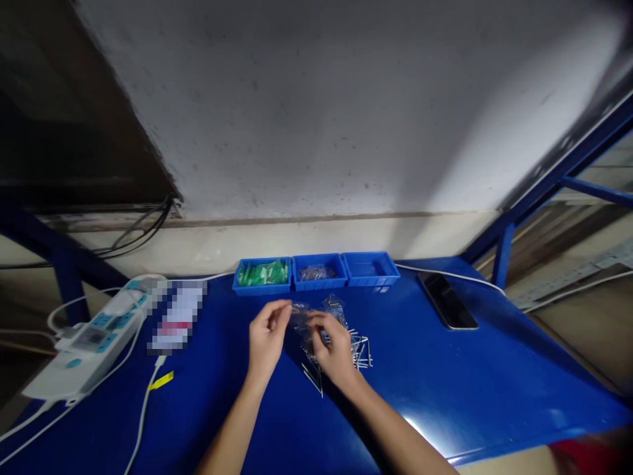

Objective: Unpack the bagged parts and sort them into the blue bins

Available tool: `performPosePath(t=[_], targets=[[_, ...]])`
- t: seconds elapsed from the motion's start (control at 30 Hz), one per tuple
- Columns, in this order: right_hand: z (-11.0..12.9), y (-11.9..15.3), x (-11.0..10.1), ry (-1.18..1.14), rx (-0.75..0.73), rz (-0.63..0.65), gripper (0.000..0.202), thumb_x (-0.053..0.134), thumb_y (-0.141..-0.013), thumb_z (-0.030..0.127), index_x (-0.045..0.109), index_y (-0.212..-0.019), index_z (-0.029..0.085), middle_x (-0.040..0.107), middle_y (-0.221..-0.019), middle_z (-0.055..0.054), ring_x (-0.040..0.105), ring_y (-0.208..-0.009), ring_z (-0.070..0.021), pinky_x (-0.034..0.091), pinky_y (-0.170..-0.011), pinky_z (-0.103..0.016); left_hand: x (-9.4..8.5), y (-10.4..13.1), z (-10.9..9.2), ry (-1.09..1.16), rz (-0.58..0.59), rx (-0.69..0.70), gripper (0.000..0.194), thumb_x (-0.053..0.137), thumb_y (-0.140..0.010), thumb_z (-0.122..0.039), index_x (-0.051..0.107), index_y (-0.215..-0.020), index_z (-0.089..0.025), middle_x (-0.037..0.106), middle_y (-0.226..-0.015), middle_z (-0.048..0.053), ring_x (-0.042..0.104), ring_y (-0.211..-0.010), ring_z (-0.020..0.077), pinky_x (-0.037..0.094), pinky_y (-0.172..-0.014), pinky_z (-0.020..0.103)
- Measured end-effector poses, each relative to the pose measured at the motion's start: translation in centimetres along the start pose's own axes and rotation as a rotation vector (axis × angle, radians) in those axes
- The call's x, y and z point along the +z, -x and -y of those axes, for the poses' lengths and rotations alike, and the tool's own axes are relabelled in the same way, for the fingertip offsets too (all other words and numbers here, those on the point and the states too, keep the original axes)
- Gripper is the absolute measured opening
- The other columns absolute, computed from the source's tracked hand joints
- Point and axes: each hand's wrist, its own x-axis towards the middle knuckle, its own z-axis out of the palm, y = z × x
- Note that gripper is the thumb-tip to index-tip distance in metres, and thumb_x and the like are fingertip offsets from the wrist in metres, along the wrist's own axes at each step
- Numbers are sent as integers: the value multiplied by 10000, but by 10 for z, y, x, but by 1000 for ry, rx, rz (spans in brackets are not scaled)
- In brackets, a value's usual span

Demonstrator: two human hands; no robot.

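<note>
Between my two hands is a small clear plastic bag (301,319). My left hand (268,330) pinches its left edge between thumb and fingers. The fingers of my right hand (333,346) are closed on its other side. Whether anything lies inside the bag I cannot tell. Under and beside my right hand lies a loose pile of thin silver metal pins (362,349), with a few more below the bag. Another clear bag (335,305) rests just behind my right hand, partly covered by it.
Along the wall stand a blue bin (262,288) of green packets, a blue bin (319,284) of clear bags and an empty blue bin (370,270). A phone (448,301) lies right. A power strip (84,356), a blurred-out screen (178,316) and white cables occupy the left.
</note>
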Motion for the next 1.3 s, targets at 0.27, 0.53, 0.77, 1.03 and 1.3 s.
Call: performPosePath(t=[0.27,0.53,0.77,1.03,1.3], targets=[[-11,-3,-6,-2,175,-92,130,441,-853,192,571,-854,190,648,-833,-59,612,-759,-171,474,-692,-294,-4,-48,-120,-188,-540,1120,86,613,-813,-173,629,-892,-206,607,-817,4,575,-824,159,468,-802,353],[-24,-23,-36,-86,322,-339,168,453,-871,323,535,-851,178,626,-754,-41,607,-709,-165,479,-697,-293,39,-52,-74,-532,-205,979,147,595,-824,-193,659,-951,-233,647,-984,34,524,-1005,223,401,-917,425],[-36,7,-83,256,154,51,258,388,-900,290,605,-984,176,640,-986,-108,579,-1024,-237,447,-891,-406,15,7,23,-804,585,496,606,485,-861,-496,361,-1384,-217,458,-1377,119,393,-1256,319,244,-1028,556],[-41,25,-103,681,-133,690,1189,599,-520,791,168,-1463,209,88,-1520,-192,73,-1372,-434,84,-1039,-670,-11,14,38,-911,915,521,1201,548,-554,-806,36,-1470,-223,0,-1532,169,4,-1370,449,26,-1024,683],[-43,-1,-56,637,-226,728,1176,589,-558,775,117,-1469,200,140,-1510,-196,96,-1379,-402,122,-1058,-627,2,-13,51,-875,975,596,1185,562,-598,-763,30,-1470,-161,141,-1521,159,78,-1393,359,72,-1103,546]])
